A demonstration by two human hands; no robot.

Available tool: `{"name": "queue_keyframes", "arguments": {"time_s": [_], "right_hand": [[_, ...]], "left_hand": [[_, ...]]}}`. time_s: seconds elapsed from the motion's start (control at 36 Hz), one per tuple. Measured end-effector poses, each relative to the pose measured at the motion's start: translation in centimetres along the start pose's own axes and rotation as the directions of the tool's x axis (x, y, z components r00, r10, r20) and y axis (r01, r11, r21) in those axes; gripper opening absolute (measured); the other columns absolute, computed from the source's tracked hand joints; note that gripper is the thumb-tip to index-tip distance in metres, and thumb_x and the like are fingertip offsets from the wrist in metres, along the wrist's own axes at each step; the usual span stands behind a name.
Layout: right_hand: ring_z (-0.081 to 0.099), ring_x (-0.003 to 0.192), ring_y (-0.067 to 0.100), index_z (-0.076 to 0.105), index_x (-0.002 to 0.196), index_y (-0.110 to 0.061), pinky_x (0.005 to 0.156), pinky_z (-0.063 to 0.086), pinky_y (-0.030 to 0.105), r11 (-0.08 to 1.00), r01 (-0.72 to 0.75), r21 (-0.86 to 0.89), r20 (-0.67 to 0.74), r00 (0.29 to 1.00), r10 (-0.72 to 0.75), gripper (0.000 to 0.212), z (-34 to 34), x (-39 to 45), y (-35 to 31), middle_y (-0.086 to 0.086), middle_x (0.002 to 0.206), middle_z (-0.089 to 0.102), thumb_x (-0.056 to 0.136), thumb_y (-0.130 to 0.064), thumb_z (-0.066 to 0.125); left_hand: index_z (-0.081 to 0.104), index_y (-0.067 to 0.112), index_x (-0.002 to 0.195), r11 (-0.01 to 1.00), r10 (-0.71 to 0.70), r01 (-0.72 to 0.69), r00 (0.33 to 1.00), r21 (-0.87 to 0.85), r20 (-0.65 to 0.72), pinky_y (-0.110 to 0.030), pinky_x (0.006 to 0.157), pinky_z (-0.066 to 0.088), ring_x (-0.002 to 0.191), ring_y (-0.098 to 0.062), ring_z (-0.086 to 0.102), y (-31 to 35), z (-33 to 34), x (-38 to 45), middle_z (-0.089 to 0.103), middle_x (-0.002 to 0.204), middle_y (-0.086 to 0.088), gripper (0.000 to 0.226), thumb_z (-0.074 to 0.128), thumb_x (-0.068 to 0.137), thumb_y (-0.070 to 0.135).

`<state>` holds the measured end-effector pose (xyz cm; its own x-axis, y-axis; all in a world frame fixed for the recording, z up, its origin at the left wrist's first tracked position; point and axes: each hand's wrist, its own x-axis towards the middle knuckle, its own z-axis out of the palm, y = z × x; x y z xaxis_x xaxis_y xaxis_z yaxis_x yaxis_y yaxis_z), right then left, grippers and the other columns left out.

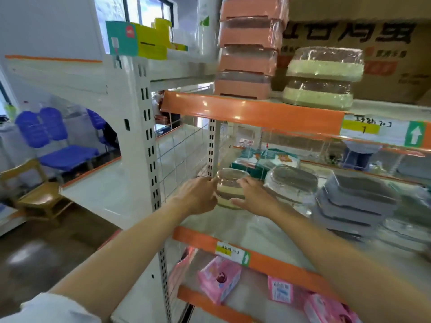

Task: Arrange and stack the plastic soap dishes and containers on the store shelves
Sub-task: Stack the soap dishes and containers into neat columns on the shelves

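Note:
A small stack of cream soap dishes with clear lids [229,190] stands at the back left of the middle shelf [261,231]. My left hand [198,197] holds its left side and my right hand [253,197] holds its right side, fingers curved around it. Right of it sits a clear-lidded stack of white dishes [291,185], then a stack of grey dishes [356,201]. On the upper shelf stand a tall stack of pink containers [249,50] and two cream-green dishes [323,78].
A white slotted upright [149,127] borders the shelf on the left, with a wire grid behind. Orange shelf edges [251,111] run above and below. Pink packets [219,279] lie on the lower shelf. A cardboard box [363,47] fills the top right. Blue chairs and a wooden stool stand far left.

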<state>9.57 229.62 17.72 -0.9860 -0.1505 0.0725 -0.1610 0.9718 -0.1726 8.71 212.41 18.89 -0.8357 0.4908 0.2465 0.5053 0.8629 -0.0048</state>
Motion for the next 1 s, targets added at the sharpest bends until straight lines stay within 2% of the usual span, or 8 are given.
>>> {"name": "queue_keyframes", "arguments": {"time_s": [0.11, 0.19, 0.31, 0.42, 0.5, 0.64, 0.78, 1.0], "right_hand": [[0.026, 0.139, 0.027, 0.028, 0.145, -0.006, 0.11, 0.027, 0.035, 0.997, -0.073, 0.005, 0.056, 0.996, 0.072, 0.073, 1.2, 4.3, 0.0, 0.012, 0.153, 0.026, 0.091, -0.046, 0.056], [0.033, 0.134, 0.027, 0.028, 0.146, -0.006, 0.109, 0.032, 0.036, 0.996, -0.087, 0.009, 0.088, 0.992, 0.086, 0.074, 1.8, 7.1, 0.3, 0.011, 0.149, 0.032, 0.09, -0.044, 0.058], [0.04, 0.126, 0.027, 0.026, 0.145, -0.004, 0.104, 0.038, 0.035, 0.989, -0.133, -0.063, 0.146, 0.979, 0.141, 0.071, 2.4, 10.2, 1.0, 0.014, 0.144, 0.035, 0.093, -0.042, 0.056], [0.015, 0.144, 0.031, 0.005, 0.151, -0.002, 0.117, 0.021, 0.041, 0.973, -0.208, -0.1, 0.225, 0.948, 0.226, 0.099, 2.5, 12.2, 1.5, 0.016, 0.158, 0.008, 0.086, -0.056, 0.056], [0.0, 0.147, 0.028, -0.004, 0.151, -0.003, 0.118, 0.013, 0.04, 0.96, -0.248, -0.127, 0.268, 0.924, 0.274, 0.107, 2.4, 12.9, 1.7, 0.014, 0.159, -0.006, 0.084, -0.061, 0.055], [-0.001, 0.147, 0.028, -0.005, 0.152, -0.008, 0.119, 0.013, 0.045, 0.95, -0.295, -0.099, 0.307, 0.9, 0.311, 0.117, 3.2, 13.9, 2.3, 0.01, 0.16, -0.003, 0.075, -0.063, 0.065], [-0.006, 0.147, 0.027, -0.005, 0.152, -0.012, 0.118, 0.011, 0.047, 0.949, -0.305, -0.084, 0.302, 0.899, 0.316, 0.124, 3.5, 13.7, 2.4, 0.007, 0.16, -0.01, 0.069, -0.058, 0.073], [0.015, 0.142, 0.027, 0.011, 0.15, -0.012, 0.116, 0.018, 0.042, 0.947, -0.163, -0.276, 0.195, 0.956, 0.221, 0.118, 3.8, 12.1, 1.2, 0.008, 0.154, 0.017, 0.065, -0.068, 0.07]], "left_hand": [[0.049, 0.008, 0.125, 0.996, 0.023, -0.024, 1.0, -0.085, -0.016, -0.028, 0.076, 0.045, 0.104, -0.023, 0.058, -2.0, 1.3, 2.0, 0.059, 0.117, -0.007, 0.035, 0.045, 0.091, 0.018], [0.052, 0.008, 0.122, 0.989, -0.005, 0.0, 0.999, -0.151, -0.034, -0.026, 0.073, 0.042, 0.105, -0.024, 0.059, -3.0, 1.9, 3.0, 0.06, 0.118, -0.008, 0.033, 0.047, 0.091, 0.018], [0.055, 0.008, 0.117, 0.981, 0.014, -0.023, 0.999, -0.191, -0.051, -0.03, 0.083, 0.048, 0.104, -0.024, 0.061, -3.7, 2.4, 3.5, 0.062, 0.117, -0.01, 0.028, 0.048, 0.092, 0.018], [0.059, 0.006, 0.107, 0.981, 0.015, -0.023, 0.999, -0.193, -0.044, -0.03, 0.075, 0.054, 0.083, -0.02, 0.062, -3.8, 3.2, 4.0, 0.065, 0.102, -0.009, 0.021, 0.047, 0.091, 0.013], [0.053, 0.006, 0.114, 0.987, -0.012, 0.009, 1.0, -0.162, -0.017, -0.037, 0.079, 0.051, 0.095, -0.026, 0.061, -3.4, 3.5, 4.3, 0.061, 0.106, -0.009, 0.028, 0.045, 0.089, 0.015], [0.054, 0.006, 0.107, 0.983, -0.029, 0.019, 0.998, -0.18, -0.054, -0.031, 0.075, 0.042, 0.098, -0.024, 0.059, -3.3, 3.7, 4.6, 0.06, 0.108, -0.007, 0.024, 0.046, 0.088, 0.017], [0.054, 0.006, 0.11, 0.981, -0.029, 0.015, 0.997, -0.192, -0.068, -0.033, 0.078, 0.046, 0.099, -0.024, 0.059, -3.3, 4.0, 4.6, 0.061, 0.107, -0.007, 0.026, 0.049, 0.087, 0.016], [0.056, 0.004, 0.109, 0.951, -0.072, 0.023, 0.986, -0.308, -0.148, -0.031, 0.084, 0.05, 0.103, -0.023, 0.056, -3.8, 3.3, 5.3, 0.059, 0.115, -0.01, 0.025, 0.045, 0.088, 0.013]]}}
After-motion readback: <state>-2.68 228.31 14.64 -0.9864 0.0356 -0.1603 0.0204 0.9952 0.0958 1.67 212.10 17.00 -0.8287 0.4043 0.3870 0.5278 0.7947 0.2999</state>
